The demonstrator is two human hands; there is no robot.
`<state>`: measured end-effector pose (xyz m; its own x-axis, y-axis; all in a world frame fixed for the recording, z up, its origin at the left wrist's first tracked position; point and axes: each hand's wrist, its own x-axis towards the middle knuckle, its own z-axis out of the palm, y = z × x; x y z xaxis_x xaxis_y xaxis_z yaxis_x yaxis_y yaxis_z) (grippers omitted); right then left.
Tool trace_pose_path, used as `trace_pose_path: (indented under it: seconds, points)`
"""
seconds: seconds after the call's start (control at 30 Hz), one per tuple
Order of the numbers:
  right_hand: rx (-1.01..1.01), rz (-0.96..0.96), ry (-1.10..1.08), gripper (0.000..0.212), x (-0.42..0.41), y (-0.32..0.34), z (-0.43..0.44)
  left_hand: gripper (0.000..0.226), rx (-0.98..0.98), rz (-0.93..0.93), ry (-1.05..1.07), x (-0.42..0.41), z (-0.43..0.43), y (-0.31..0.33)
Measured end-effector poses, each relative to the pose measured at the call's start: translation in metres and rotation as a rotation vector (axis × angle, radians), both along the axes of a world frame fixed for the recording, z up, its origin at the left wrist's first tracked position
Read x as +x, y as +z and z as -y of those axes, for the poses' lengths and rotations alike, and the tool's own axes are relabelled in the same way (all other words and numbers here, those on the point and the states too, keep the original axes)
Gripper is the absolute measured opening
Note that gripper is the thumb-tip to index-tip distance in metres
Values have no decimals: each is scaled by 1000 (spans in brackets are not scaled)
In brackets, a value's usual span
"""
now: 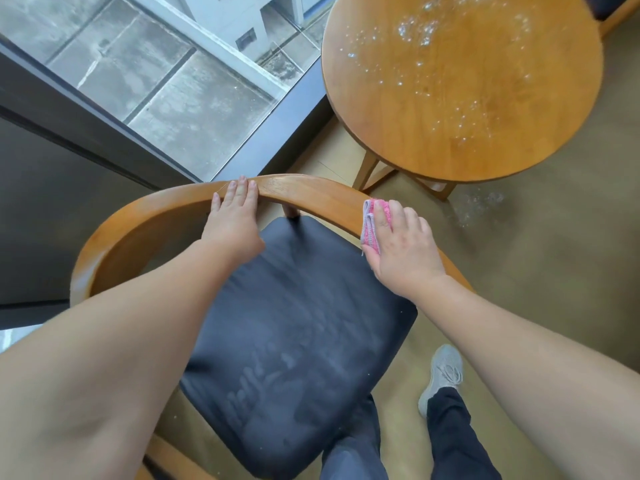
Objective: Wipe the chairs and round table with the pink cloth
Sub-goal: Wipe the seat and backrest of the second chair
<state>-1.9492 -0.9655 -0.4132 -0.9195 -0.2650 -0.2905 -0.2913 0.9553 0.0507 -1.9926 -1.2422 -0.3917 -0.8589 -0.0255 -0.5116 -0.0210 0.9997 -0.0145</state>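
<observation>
On chair rail, right side: pink cloth, folded small, pinned flat to the wood under the right hand. Only its front edge and left side show past the fingers.

Cloth, my read: soft, limp, very light, likely damp. It will bunch or slide unless pressed flat, so palm and fingers on top suit it better than a pinch at 1 corner.

Rail: curved, smooth, stiff wood, glossy where light hits it, possibly slick. The chair looks light enough to shift under a push, so it needs bracing at the rail.

Right hand: palm down, fingers straight and slightly spread over the cloth, forearm reaching from lower right.

Left hand: palm down at the top of the rail's curve, well apart from the cloth. Its fingers are straight and pressed together, tips over the far edge. It holds nothing and seems to steady the chair.

Seat: dark cushion with pale smears.

Table: round, beyond the chair, bright droplets across the top, probably slippery. Part of a 2nd chair shows behind it.
</observation>
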Motion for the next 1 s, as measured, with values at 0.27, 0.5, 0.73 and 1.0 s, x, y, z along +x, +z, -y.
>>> trace_pose_path:
  seconds: [0.27,0.5,0.73,1.0]
  points:
    - [-4,-14,-96,77,31,-1,-28,95,-35,18,-4,0,-4,1]
    - [-65,-57,-164,81,61,-8,-53,91,-68,40,3,-1,-9,7]
    - [-77,-58,-180,81,63,-7,-50,81,103,-157,-293,35,-87,11]
    - [-85,-51,-180,80,68,-6,-53,86,161,-62,-376,69,-148,0]
